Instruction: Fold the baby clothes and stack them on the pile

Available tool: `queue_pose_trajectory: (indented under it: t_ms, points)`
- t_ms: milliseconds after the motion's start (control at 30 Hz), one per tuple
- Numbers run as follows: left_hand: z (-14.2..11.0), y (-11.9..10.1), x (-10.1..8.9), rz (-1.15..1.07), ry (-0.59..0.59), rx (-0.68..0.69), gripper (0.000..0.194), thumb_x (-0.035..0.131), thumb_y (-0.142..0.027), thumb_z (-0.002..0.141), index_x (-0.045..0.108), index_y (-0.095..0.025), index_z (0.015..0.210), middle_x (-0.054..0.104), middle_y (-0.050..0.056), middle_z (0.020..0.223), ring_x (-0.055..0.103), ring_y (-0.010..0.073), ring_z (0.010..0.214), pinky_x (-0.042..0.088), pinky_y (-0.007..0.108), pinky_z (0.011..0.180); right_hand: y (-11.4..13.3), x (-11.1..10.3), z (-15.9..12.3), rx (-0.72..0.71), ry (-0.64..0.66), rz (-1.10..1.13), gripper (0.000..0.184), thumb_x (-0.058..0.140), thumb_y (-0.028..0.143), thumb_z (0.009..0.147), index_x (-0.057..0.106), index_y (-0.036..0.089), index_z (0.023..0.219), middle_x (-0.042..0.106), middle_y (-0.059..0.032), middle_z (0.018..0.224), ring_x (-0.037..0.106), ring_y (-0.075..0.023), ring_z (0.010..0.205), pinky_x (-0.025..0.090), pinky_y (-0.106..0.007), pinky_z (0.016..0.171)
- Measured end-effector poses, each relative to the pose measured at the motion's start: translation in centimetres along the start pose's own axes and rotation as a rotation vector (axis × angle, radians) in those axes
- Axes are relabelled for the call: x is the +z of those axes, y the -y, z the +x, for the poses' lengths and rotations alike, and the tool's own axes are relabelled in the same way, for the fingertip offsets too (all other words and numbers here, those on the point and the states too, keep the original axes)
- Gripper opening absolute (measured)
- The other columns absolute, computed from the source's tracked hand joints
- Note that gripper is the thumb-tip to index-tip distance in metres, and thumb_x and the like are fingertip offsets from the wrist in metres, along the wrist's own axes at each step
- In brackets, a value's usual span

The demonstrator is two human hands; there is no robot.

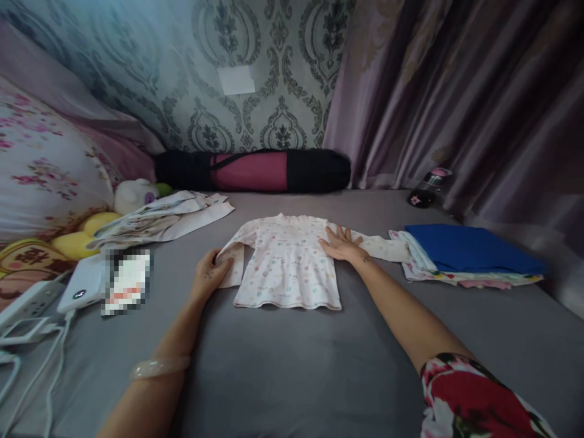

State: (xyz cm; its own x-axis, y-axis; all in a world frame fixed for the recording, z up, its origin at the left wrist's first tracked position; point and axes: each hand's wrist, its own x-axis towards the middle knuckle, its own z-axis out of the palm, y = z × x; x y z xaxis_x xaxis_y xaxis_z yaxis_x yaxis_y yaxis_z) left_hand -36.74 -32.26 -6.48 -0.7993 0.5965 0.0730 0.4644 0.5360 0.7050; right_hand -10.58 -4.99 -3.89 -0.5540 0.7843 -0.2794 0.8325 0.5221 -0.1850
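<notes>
A small white child's top with a pale dotted print (287, 264) lies flat on the grey bed sheet (283, 365), neck toward the wall. My left hand (210, 274) is closed on the cuff of its left sleeve, which is folded in against the body. My right hand (341, 244) lies open and flat on the top's right shoulder, fingers spread. The right sleeve stretches out toward the right.
A blue folded cloth (469, 248) tops a stack of clothes at the right. Crumpled pale garments (164, 219) lie at the left, by plush toys (91, 234), a power bank (84, 283) and cables. A black and pink roll bag (255, 170) lines the wall. Curtains hang at the right.
</notes>
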Motion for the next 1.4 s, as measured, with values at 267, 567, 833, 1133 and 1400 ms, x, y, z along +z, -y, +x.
queue_pose_trajectory:
  t_ms: [267, 567, 833, 1133, 1400]
  points:
    - [-0.1, -0.2, 0.0, -0.02, 0.019, -0.009, 0.044, 0.059, -0.046, 0.072, 0.063, -0.022, 0.108, 0.07, 0.003, 0.098, 0.063, 0.0218, 0.087, 0.048, 0.027, 0.074, 5.9, 0.3, 1.4, -0.226, -0.189, -0.043, 0.062, 0.017, 0.043, 0.1, 0.026, 0.008, 0.151, 0.019, -0.0161, 0.159, 0.011, -0.0271, 0.147, 0.003, -0.053, 0.117]
    - [0.1, -0.8, -0.1, 0.023, 0.044, -0.021, 0.044, 0.063, -0.046, 0.071, 0.064, -0.018, 0.105, 0.069, 0.006, 0.095, 0.063, 0.0224, 0.086, 0.047, 0.027, 0.068, 10.2, 2.6, 3.8, -0.109, -0.158, 0.052, 0.072, 0.012, 0.051, 0.098, 0.02, 0.005, 0.152, 0.008, -0.0159, 0.161, 0.003, -0.0323, 0.147, 0.008, -0.056, 0.116]
    - [1.7, -2.7, -2.8, 0.088, 0.306, -0.053, 0.023, 0.056, -0.029, 0.074, 0.069, -0.015, 0.087, 0.064, 0.0, 0.067, 0.061, 0.0194, 0.071, 0.042, 0.024, 0.058, 10.2, 4.5, 4.0, -0.12, -0.352, -0.032, 0.07, 0.017, 0.049, 0.098, 0.03, 0.003, 0.149, 0.019, -0.0175, 0.159, 0.012, -0.0331, 0.145, 0.01, -0.057, 0.114]
    - [2.0, -6.1, -4.5, 0.599, -0.124, 0.114, 0.032, 0.042, -0.014, 0.085, 0.065, -0.02, 0.106, 0.068, 0.012, 0.106, 0.063, 0.0267, 0.1, 0.049, 0.034, 0.079, 10.2, 4.9, 4.4, -0.132, -0.397, -0.027, 0.068, 0.021, 0.048, 0.098, 0.033, 0.004, 0.147, 0.023, -0.0178, 0.158, 0.015, -0.0334, 0.144, 0.012, -0.058, 0.113]
    - [0.9, 0.0, -1.4, 0.616, -0.202, 0.469, 0.041, 0.049, -0.013, 0.077, 0.057, -0.01, 0.117, 0.042, 0.019, 0.144, 0.025, 0.0349, 0.143, 0.025, 0.053, 0.114, 10.2, 4.8, 4.2, -0.136, -0.419, -0.05, 0.067, 0.02, 0.048, 0.098, 0.034, 0.004, 0.147, 0.024, -0.0183, 0.157, 0.017, -0.0336, 0.144, 0.016, -0.058, 0.112]
